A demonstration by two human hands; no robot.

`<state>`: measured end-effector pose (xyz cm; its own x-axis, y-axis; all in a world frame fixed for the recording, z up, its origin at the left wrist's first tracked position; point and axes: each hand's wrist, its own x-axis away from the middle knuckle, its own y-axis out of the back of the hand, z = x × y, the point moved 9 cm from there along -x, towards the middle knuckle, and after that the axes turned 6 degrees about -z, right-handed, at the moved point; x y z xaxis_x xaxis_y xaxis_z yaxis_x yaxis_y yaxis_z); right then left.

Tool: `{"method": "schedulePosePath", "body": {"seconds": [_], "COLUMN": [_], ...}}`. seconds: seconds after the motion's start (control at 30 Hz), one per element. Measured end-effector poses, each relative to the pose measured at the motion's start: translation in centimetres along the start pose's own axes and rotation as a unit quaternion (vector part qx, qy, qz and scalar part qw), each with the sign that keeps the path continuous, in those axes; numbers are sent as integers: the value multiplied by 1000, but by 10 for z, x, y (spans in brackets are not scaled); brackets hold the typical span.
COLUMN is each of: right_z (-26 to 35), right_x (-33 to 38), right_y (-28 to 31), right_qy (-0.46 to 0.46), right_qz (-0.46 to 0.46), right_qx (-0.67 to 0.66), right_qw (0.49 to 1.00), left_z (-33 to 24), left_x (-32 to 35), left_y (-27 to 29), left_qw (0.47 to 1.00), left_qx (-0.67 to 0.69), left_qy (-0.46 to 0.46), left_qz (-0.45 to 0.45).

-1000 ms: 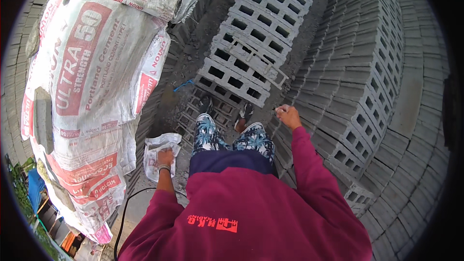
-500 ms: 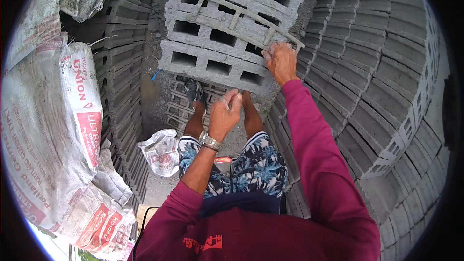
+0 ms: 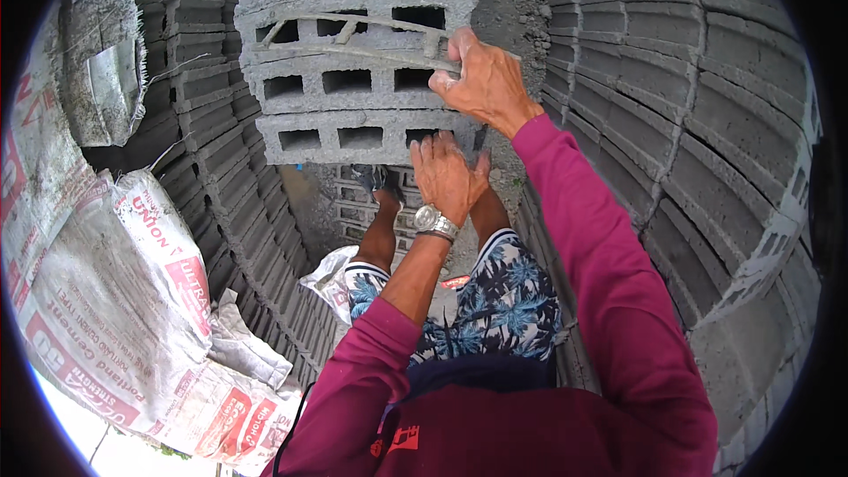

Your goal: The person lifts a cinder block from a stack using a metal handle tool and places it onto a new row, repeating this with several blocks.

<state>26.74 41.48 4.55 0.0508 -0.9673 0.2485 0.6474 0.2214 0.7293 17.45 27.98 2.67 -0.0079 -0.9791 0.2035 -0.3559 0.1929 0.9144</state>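
Note:
My right hand point(image 3: 484, 79) is closed around the right end of a narrow, ladder-shaped frame point(image 3: 432, 42), grey with cement, with two long rails and short crosspieces. The frame lies across a row of hollow concrete blocks point(image 3: 296, 59), over their rectangular holes. My left hand point(image 3: 447, 178) rests on the nearest concrete block point(image 3: 328, 138) by its right-hand hole. Its fingers are stretched out side by side and the thumb stands apart; the fingertips reach the hole's edge. A metal watch is on that wrist.
Tall stacks of concrete blocks point(image 3: 609, 115) rise on the right, and another stack point(image 3: 221, 132) on the left. Cement bags point(image 3: 115, 300) hang over the left side. A crumpled white bag point(image 3: 331, 281) lies by my legs. Grey sandy material point(image 3: 512, 0) lies beyond my right hand.
My left hand has come up and forward from above my legs onto the nearest block. My right hand keeps its hold on the frame. The whole view has shifted and turned.

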Motion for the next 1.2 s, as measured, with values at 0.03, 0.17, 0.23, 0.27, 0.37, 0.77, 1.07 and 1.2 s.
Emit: {"method": "schedulePosePath", "body": {"seconds": [0.03,0.17,0.23,0.27,0.37,0.77,1.07,1.2], "right_z": [-4,-20,-37,-44,-82,-145,-122,-121], "right_x": [1,28,55,65,76,142,133,132], "right_y": [9,43,56,68,87,64,59,63], "right_qy": [-38,-54,-104,-125,-173,-333,-389,-371], "right_qz": [6,-56,-92,-117,-171,-230,-200,-200], "right_qx": [-13,-138,-207,-240,-249,-377,-349,-311], "right_qw": [999,987,969,955,938,833,829,852], "left_z": [2,11,18,16,16,23,19,9], "left_x": [-3,-11,-7,-7,-8,-5,-3,-1], "left_y": [-11,-32,-40,-42,-44,-59,-47,-31], "left_qw": [999,995,992,991,990,985,992,993], "left_qx": [-5,-41,-75,-84,-98,-100,-107,-29], "left_qy": [27,78,100,102,99,119,60,57], "left_qz": [42,35,27,32,29,72,-15,-95]}}
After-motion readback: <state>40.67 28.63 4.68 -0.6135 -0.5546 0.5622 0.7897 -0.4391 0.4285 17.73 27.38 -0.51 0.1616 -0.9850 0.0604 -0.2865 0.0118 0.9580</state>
